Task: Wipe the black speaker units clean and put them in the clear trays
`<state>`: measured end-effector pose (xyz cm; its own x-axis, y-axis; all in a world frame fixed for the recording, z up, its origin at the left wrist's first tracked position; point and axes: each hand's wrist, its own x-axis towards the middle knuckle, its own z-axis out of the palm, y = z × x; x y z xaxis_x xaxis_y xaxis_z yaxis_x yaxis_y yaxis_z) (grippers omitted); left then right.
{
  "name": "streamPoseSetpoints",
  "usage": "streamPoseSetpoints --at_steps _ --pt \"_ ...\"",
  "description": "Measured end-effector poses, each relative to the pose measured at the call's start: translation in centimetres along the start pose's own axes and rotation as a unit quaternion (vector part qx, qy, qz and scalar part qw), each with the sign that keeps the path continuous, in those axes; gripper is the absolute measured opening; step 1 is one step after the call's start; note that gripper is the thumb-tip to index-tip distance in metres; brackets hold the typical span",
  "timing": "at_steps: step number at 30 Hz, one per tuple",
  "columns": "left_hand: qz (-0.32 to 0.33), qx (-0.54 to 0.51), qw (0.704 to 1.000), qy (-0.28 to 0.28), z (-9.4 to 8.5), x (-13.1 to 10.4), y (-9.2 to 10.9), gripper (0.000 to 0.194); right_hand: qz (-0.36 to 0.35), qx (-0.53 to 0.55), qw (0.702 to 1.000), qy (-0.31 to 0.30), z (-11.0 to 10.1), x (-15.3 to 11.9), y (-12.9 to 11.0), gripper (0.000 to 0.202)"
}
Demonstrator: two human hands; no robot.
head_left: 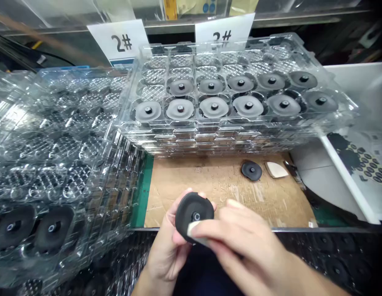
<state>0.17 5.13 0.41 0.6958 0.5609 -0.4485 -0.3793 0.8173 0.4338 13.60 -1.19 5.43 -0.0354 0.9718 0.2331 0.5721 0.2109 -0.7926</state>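
Observation:
My left hand (171, 242) is closed around the edge of a black rounded disc-shaped part (189, 211) with a small raised hub at its centre. My right hand (243, 242) pinches a small white pad (194, 227), mostly hidden by the fingers, against the lower face of that part. Beyond my hands, a similar black part (251, 170) lies on the cardboard sheet (175, 176). Just right of it rests a cream-coloured wedge-shaped pad (276, 169).
Ahead stands a stack of clear plastic trays (206, 127), its top tray holding several black parts (214, 107). More clear trays (55, 164) rise at the left. A tweezer-like metal tool (294, 170) and a white bin (348, 176) are at the right. Two "2#" signs (120, 41) hang behind.

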Motion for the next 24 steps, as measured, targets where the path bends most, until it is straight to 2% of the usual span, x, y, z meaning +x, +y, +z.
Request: streamPoseSetpoints --at_steps 2,4,6,8,10,11,13,15,16,20,22,24 --pt "-0.015 -0.003 0.999 -0.034 0.3 0.1 0.3 0.054 0.047 -0.031 0.998 -0.002 -1.0 -0.8 -0.1 0.026" --pt "-0.028 -0.006 0.999 -0.045 0.6 0.2 0.4 0.054 0.061 -0.101 0.992 0.041 -1.7 -0.7 -0.2 0.027" --pt "-0.042 -0.01 0.999 -0.031 0.8 0.2 0.3 0.049 0.01 -0.141 0.988 0.053 -2.0 0.3 0.0 0.024" --pt "-0.052 -0.012 0.998 -0.023 0.7 0.2 0.3 0.052 -0.072 -0.112 0.991 0.004 -2.1 1.7 0.7 0.024" --pt "-0.051 -0.011 0.998 -0.034 0.3 0.1 0.3 0.054 -0.103 -0.059 0.992 -0.037 -2.0 2.6 1.8 0.027" --pt "-0.049 -0.012 0.998 -0.04 0.0 0.1 0.4 0.052 -0.083 -0.044 0.995 -0.03 -1.8 2.7 2.5 0.029" --pt "-0.042 -0.021 0.998 -0.041 -0.7 0.0 0.5 0.049 0.011 -0.031 0.999 0.027 -1.1 2.0 4.1 0.029" --pt "-0.044 -0.041 0.997 -0.043 -1.4 -0.2 0.6 0.051 0.102 -0.019 0.992 0.067 0.4 0.4 5.7 0.026" --pt "-0.042 -0.052 0.997 -0.049 -1.7 -0.2 0.6 0.055 0.129 -0.016 0.989 0.067 1.3 -0.6 6.6 0.025" --pt "-0.039 -0.068 0.995 -0.062 -2.4 -0.1 0.7 0.054 0.141 -0.024 0.99 0.02 5.0 -3.8 9.3 0.02" --pt "-0.049 -0.065 0.995 -0.061 -2.4 0.0 0.8 0.051 0.144 -0.025 0.989 0.015 5.3 -4.0 9.5 0.019" --pt "-0.057 -0.061 0.994 -0.065 -2.2 0.1 0.8 0.051 0.165 -0.029 0.985 0.035 4.2 -3.0 8.5 0.019"
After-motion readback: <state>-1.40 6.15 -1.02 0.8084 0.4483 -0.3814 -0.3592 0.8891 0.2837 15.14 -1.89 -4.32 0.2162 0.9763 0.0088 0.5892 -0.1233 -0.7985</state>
